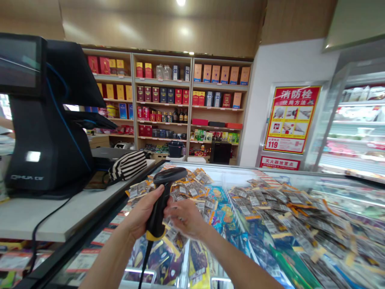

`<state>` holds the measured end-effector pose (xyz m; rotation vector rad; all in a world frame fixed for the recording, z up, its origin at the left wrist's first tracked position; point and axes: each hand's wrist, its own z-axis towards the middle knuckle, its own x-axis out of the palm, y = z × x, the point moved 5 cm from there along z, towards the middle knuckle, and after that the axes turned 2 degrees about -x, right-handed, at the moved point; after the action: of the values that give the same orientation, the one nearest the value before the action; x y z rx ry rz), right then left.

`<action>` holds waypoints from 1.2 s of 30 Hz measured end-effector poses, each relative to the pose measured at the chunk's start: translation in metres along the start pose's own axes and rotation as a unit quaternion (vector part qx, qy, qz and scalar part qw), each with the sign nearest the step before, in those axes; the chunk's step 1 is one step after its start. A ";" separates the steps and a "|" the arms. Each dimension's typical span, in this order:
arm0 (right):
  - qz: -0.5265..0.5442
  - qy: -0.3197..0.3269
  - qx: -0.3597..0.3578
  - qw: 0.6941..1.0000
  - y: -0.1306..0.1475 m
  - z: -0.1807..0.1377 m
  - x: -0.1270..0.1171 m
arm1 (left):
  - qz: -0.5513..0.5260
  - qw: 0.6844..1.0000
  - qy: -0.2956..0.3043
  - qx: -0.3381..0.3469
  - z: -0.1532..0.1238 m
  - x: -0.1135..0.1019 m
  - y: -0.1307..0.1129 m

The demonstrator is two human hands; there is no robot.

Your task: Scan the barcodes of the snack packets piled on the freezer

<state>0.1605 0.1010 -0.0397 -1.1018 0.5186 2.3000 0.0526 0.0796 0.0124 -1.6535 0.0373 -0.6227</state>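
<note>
A black barcode scanner (160,208) with yellow trim stands upright in front of me, its cord hanging down from the handle. My left hand (141,214) is wrapped around the handle from the left, thumb on the near side. Close to the handle's right side is my right hand (186,218), fingers partly bent and smeared by motion; whether it touches the scanner or holds anything is unclear. Below both hands, many small clear snack packets (192,188) with orange edges lie over a glass-sided freezer case (222,176). Blue bags (225,212) show among them.
At left, a black checkout terminal (51,132) stands on a white counter (39,220). A striped pouch (129,165) and a phone (98,180) lie beside it. More packets (285,204) are heaped at right. Shelves of boxes (162,95) line the back wall.
</note>
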 end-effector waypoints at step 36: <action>0.217 -0.371 0.430 0.794 -0.175 -0.129 -0.088 | 0.008 0.990 0.122 -0.066 0.056 0.049 0.049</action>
<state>0.3901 0.1421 -0.0658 0.3987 1.3687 2.1607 0.1332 0.1035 -0.0171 -1.6938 0.2743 -0.8232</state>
